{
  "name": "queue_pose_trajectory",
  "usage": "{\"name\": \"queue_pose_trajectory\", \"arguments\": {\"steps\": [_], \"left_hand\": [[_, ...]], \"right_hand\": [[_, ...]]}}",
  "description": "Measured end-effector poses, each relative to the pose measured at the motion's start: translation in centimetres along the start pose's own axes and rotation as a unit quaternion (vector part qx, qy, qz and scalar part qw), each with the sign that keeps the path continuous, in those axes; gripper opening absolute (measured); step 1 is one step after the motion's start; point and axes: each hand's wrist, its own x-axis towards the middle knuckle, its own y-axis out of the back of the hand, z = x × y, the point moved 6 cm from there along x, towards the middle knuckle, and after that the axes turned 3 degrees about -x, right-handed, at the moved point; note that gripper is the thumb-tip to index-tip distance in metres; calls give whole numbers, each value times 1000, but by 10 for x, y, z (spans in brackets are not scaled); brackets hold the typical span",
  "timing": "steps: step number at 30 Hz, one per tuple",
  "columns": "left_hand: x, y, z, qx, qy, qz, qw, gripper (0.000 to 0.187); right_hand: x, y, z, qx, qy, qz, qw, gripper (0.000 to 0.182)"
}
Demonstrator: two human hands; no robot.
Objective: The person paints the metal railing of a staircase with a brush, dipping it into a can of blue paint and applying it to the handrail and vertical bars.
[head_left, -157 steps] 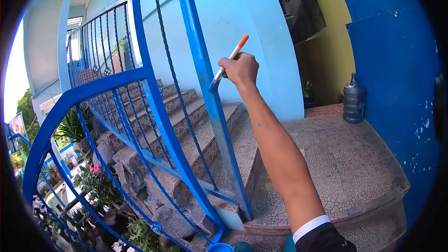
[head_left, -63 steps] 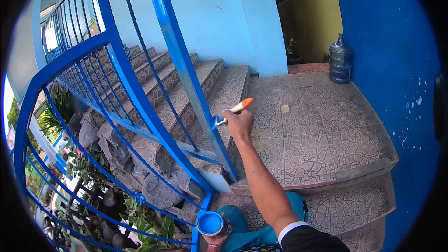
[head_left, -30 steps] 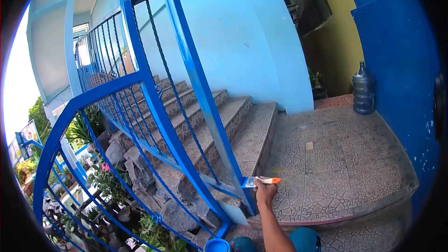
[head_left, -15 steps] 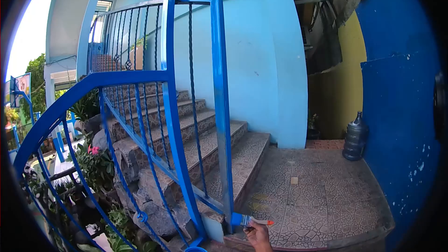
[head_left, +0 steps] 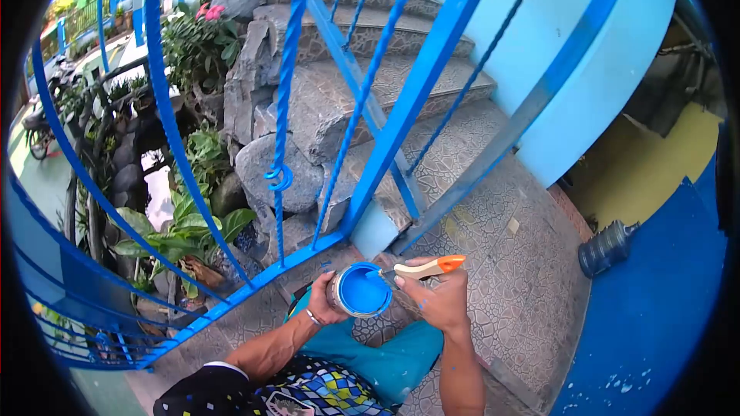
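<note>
My left hand (head_left: 324, 302) is wrapped round the side of a paint can (head_left: 336, 294), which is held in front of my lap. Bright blue paint (head_left: 362, 290) fills part of it. In my right hand (head_left: 442, 297) is a paintbrush (head_left: 422, 269) with a pale handle and an orange end. Its head points left, at the can's right rim; the bristles are largely hidden there. Just beyond the hands stands a metal railing (head_left: 420, 100). Its near post is glossy blue, while the post (head_left: 493, 166) to its right looks greyer toward the bottom.
Stone-patterned steps (head_left: 331, 92) rise behind the railing. Rocks (head_left: 281, 177) and leafy plants (head_left: 189, 227) lie to the left. A dark water jug (head_left: 605, 250) is by the blue wall (head_left: 655, 293) at right. A motorcycle (head_left: 42, 123) is at far left.
My view has tilted down and turned. The brush has gone from the foot of the right post to the paint can. My left hand and the whole can have come into view.
</note>
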Motion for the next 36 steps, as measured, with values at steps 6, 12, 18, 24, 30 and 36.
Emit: {"name": "queue_pose_trajectory", "arguments": {"steps": [6, 12, 18, 24, 30, 36], "left_hand": [[1, 8, -10, -35, 45, 19, 998, 52], [0, 9, -17, -41, 35, 40, 998, 50], [-9, 2, -16, -50, 36, 28, 998, 53], [-10, 17, -14, -73, 43, 18, 996, 53], [-11, 32, -10, -77, 37, 17, 996, 54], [-10, 39, -8, -83, 43, 4, 996, 54]], "right_hand": [[1, -30, -11, -134, 27, -60, 989, 23], [-1, -46, -2, -195, 24, -82, 977, 25], [-4, -48, 6, -160, 1, -58, 985, 29], [-13, -35, 25, -33, -154, 3, 987, 26], [-27, -34, 57, 4, -198, 53, 979, 25], [-38, -11, 69, -6, -188, 125, 974, 28]]}}
